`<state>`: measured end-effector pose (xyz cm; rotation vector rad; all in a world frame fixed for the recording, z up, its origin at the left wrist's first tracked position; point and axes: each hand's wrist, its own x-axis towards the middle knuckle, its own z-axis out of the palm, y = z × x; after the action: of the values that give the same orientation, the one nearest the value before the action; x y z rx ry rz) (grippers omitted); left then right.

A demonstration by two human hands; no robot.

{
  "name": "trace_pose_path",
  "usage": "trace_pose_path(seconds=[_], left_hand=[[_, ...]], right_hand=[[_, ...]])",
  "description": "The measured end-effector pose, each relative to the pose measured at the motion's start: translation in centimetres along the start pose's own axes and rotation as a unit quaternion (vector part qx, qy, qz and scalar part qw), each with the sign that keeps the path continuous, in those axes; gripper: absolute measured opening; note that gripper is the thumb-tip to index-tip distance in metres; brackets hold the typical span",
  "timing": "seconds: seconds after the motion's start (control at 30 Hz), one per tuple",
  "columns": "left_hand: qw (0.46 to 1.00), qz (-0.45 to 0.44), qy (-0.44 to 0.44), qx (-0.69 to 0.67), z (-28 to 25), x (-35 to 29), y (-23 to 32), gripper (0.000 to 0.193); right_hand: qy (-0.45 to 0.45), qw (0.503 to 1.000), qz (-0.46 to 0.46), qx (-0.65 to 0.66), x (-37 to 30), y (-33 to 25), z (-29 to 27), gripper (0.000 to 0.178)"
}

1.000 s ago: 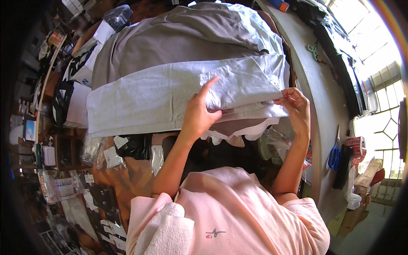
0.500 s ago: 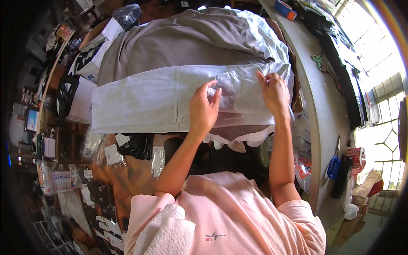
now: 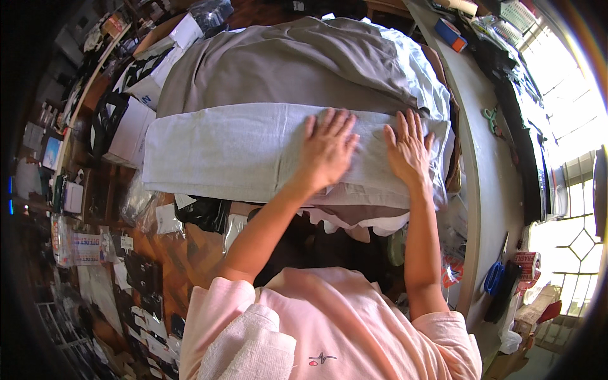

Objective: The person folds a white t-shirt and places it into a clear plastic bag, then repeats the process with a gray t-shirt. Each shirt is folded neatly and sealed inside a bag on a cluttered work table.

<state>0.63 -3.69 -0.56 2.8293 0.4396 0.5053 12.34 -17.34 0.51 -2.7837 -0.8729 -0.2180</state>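
A long, pale grey-white folded cloth (image 3: pixel 218 149) lies across the near part of a wide surface draped with brown-grey fabric (image 3: pixel 291 66). My left hand (image 3: pixel 329 147) rests palm down on the pale cloth, right of its middle, fingers spread and slightly blurred. Close to the cloth's right end, my right hand (image 3: pixel 410 147) is also flat on it, fingers stretched toward the far edge. Neither hand grips anything. White fabric (image 3: pixel 418 57) shows along the drape's right side, and a ruffled pinkish-white edge (image 3: pixel 380 221) hangs below the near side.
On the right runs a grey ledge (image 3: pixel 484 209) with blue-handled scissors (image 3: pixel 494 277), green-handled scissors (image 3: pixel 490 119), a tape roll (image 3: pixel 527 265) and a blue-orange box (image 3: pixel 451 35). Cardboard boxes (image 3: pixel 130 136) stand left. Plastic bags (image 3: pixel 140 201) and black packages lie on the parquet floor.
Both hands went from curled fingers near the cloth to lying flat on it. The left hand moved right, and the cloth beneath now looks smoother. The view has shifted slightly.
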Motion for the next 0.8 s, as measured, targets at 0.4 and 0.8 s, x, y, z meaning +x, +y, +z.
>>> trace_pose_path(seconds=[0.4,0.8], left_hand=[[0.958,-0.206,0.093,0.179,-8.5,-8.6,-28.2,0.048],[0.822,-0.492,0.106,-0.267,-11.6,-13.3,-44.8,0.063]], right_hand=[[-0.020,0.999,0.025,0.020,-0.6,2.3,-0.1,0.056],[-0.015,0.999,0.007,-0.031,0.7,3.8,1.6,0.058]])
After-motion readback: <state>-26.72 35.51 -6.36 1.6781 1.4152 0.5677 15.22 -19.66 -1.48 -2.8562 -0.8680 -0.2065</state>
